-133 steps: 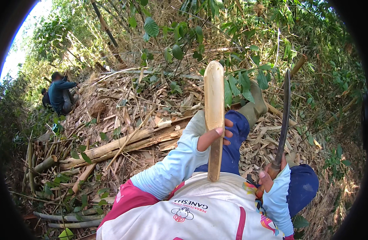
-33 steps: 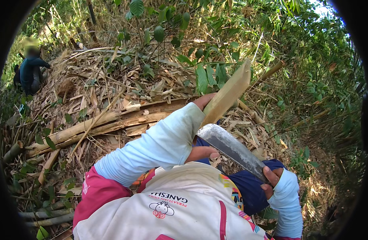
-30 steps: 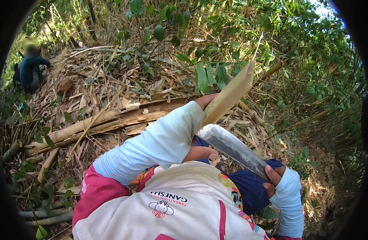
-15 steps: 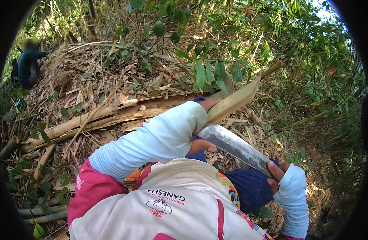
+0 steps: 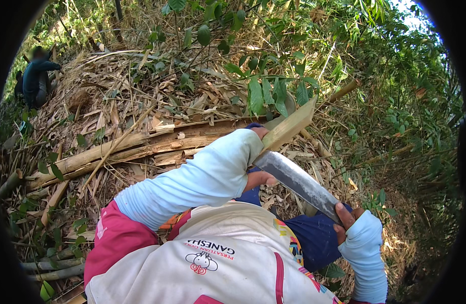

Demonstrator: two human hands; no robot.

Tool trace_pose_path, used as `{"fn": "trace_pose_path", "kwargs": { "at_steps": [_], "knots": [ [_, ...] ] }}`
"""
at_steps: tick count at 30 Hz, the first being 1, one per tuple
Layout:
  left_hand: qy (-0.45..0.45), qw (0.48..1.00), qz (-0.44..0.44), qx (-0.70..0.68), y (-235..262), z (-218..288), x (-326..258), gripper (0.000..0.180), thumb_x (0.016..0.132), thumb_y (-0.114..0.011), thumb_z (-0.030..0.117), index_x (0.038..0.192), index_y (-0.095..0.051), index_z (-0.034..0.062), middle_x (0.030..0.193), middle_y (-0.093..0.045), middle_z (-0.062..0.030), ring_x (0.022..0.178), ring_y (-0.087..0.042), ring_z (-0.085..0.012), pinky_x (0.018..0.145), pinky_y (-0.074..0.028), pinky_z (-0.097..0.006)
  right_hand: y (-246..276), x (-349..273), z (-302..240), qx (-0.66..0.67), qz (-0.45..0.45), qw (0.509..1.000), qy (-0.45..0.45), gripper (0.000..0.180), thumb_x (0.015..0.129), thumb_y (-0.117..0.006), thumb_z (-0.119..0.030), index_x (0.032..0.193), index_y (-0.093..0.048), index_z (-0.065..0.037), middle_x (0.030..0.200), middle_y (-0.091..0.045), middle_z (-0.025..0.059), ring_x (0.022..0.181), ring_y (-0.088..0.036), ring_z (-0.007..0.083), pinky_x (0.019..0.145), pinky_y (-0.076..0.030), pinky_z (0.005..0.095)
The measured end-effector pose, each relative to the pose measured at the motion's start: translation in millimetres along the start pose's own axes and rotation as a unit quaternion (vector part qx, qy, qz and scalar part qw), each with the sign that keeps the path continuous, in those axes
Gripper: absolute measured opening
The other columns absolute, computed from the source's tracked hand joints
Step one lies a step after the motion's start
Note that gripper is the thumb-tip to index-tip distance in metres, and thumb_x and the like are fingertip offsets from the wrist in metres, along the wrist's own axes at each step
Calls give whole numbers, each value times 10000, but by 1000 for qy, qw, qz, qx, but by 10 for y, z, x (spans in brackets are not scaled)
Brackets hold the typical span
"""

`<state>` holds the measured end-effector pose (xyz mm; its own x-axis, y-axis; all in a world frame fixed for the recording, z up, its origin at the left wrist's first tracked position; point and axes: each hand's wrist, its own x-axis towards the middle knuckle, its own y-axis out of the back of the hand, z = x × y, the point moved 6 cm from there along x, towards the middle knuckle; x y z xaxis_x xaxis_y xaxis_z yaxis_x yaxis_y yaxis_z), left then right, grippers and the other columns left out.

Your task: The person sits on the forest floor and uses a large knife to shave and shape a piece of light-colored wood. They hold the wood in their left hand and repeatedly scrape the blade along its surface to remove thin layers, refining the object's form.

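Pale wood is gripped in the left hand, long axis slanted forward-right; a knife is clamped in the right hand, farther off, pointed forward-left toward the wood's near end; hands apart.

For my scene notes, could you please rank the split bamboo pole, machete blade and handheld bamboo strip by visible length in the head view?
1. Split bamboo pole
2. Machete blade
3. Handheld bamboo strip, partly hidden
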<state>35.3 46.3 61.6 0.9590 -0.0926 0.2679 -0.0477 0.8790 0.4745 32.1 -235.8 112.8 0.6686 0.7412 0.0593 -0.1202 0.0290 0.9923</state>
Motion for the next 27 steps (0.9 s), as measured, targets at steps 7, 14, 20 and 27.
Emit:
{"fn": "trace_pose_path", "kwargs": {
  "at_steps": [7, 14, 20, 27],
  "knots": [
    [58, 997, 26, -51, -165, -202, 32, 574, 731, -821, 269, 1143, -519, 7, 950, -597, -165, 854, -577, -292, 781, -472, -368, -90, -25, -48, -28, -15, 998, -50, 733, 654, -756, -67, 1337, -510, -166, 662, -501, 106, 550, -520, 284, 494, -409, 401],
    [28, 978, 66, -196, -201, -224, 17, 786, 664, -880, 256, 1278, -462, 0, 1020, -612, -110, 951, -577, -195, 855, -468, -321, -221, -87, -45, 74, 10, 997, -7, 726, 664, -748, -53, 1341, -506, -158, 658, -513, 107, 524, -505, 278, 484, -403, 392],
    [36, 965, 12, -259, -235, -231, 38, 972, 616, -905, 261, 1373, -351, 5, 1119, -579, -108, 1014, -557, -192, 898, -459, -315, -273, -133, -15, 128, 16, 992, 0, 680, 683, -761, -100, 1319, -531, -167, 632, -515, 88, 493, -490, 250, 456, -375, 382],
    [-8, 975, 11, -222, -230, -237, 34, 942, 659, -877, 283, 1381, -342, 2, 1107, -585, -124, 1017, -559, -208, 903, -454, -324, -273, -155, -13, 154, 22, 988, 0, 672, 679, -764, -96, 1309, -539, -162, 644, -536, 89, 495, -506, 249, 455, -380, 379]
  ]
}}
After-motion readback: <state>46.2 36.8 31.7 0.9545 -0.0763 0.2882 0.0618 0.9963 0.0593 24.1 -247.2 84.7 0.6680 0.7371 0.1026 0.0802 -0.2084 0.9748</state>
